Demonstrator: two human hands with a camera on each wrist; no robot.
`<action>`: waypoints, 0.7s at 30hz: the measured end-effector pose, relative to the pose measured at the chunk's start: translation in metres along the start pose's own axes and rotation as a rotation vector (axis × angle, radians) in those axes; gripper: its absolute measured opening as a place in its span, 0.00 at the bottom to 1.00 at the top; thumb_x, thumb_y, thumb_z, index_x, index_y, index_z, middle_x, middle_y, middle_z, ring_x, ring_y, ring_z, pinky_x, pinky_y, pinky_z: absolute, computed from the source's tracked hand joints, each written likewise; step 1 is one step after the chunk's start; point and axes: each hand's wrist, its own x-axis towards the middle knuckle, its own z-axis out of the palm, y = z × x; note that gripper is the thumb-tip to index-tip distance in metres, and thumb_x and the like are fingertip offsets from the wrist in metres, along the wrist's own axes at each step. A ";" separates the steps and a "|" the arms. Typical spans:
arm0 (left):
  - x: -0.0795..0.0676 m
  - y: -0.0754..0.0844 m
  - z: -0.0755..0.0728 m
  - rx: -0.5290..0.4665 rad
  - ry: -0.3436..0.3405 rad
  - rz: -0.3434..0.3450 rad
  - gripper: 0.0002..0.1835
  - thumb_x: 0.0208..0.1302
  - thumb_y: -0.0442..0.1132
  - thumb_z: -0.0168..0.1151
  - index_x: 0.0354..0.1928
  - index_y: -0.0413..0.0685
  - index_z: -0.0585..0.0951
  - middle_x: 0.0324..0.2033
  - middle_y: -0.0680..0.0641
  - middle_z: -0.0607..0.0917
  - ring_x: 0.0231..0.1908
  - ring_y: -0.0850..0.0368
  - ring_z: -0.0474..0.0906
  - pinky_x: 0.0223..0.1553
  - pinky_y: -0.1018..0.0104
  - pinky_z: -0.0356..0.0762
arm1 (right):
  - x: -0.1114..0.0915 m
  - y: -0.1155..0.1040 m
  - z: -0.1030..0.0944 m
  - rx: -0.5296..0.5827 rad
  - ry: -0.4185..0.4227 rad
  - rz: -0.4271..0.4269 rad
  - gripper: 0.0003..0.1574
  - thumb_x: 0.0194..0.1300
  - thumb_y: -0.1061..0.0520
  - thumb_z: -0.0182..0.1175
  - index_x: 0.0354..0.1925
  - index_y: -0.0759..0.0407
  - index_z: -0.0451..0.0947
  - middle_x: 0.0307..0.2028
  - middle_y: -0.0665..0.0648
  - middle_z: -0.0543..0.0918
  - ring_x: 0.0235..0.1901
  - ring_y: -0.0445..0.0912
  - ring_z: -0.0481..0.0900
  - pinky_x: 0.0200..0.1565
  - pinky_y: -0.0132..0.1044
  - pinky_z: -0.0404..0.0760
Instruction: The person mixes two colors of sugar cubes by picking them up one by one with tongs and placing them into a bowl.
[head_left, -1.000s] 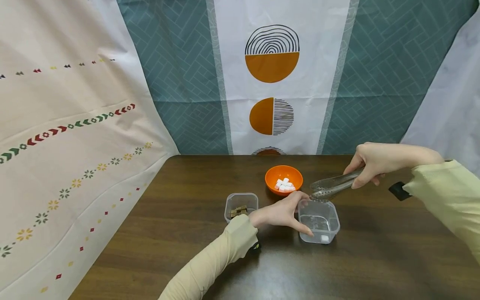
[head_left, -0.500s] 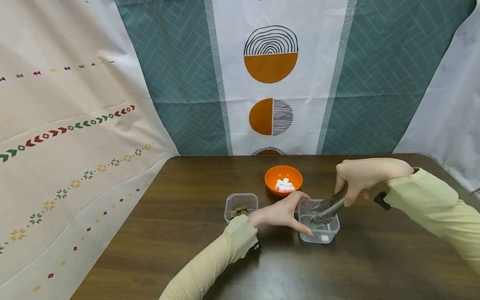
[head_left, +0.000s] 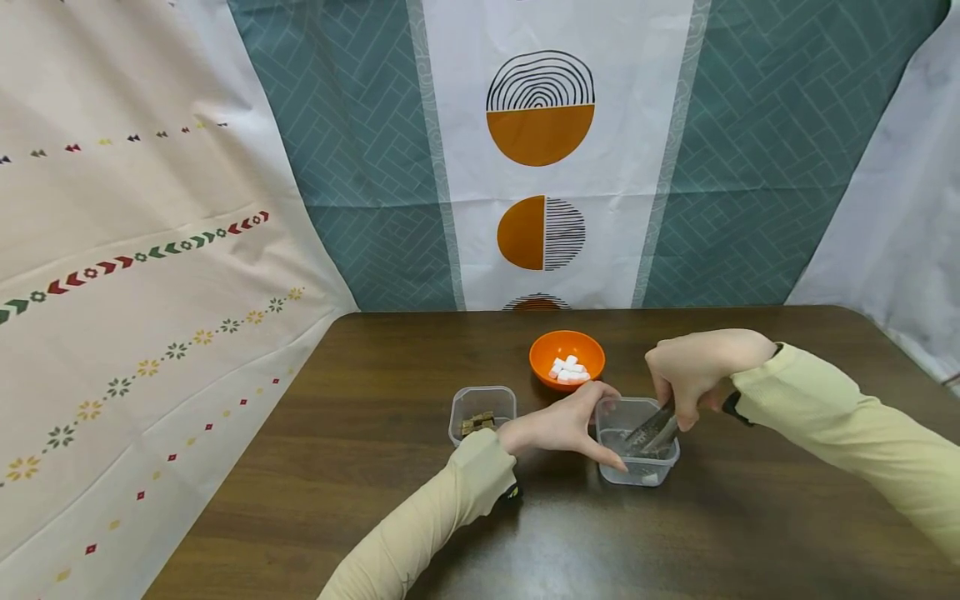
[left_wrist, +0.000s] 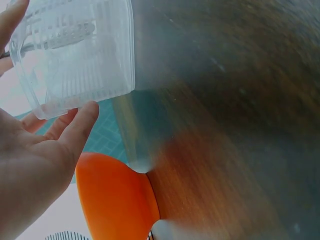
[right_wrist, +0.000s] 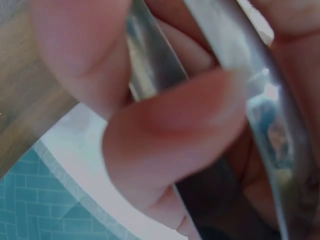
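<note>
My left hand (head_left: 567, 425) holds a clear square plastic container (head_left: 607, 477) by its left side, thumb at the near corner and fingers at the far one. In the left wrist view the fingers of my left hand (left_wrist: 47, 150) touch the container's wall (left_wrist: 107, 60). My right hand (head_left: 697, 371) grips metal tongs (head_left: 652, 433), their tips down inside the container. A small white piece (head_left: 649, 478) shows faintly through the near wall. The right wrist view shows fingers (right_wrist: 170, 125) curled round the tongs' metal arms (right_wrist: 272, 120); the tips are out of that view.
An orange bowl (head_left: 543, 350) with several white and pinkish marshmallow-like chunks (head_left: 570, 370) stands behind the left hand. Left of that hand sits a second clear container (head_left: 455, 408) with brown pieces (head_left: 477, 422). All stand on a dark wooden table (head_left: 360, 467), with hanging cloths beyond.
My right hand has moved left and down, lowering the tongs from above the container's far edge into it. The left hand and the container have stayed in place.
</note>
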 end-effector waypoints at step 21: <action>-0.001 0.002 0.000 -0.018 0.006 -0.007 0.42 0.44 0.44 0.73 0.58 0.44 0.58 0.50 0.52 0.64 0.49 0.63 0.64 0.45 0.75 0.64 | 0.007 -0.009 0.010 -0.071 -0.011 0.069 0.15 0.39 0.71 0.67 0.23 0.52 0.79 0.16 0.49 0.77 0.09 0.44 0.72 0.15 0.37 0.73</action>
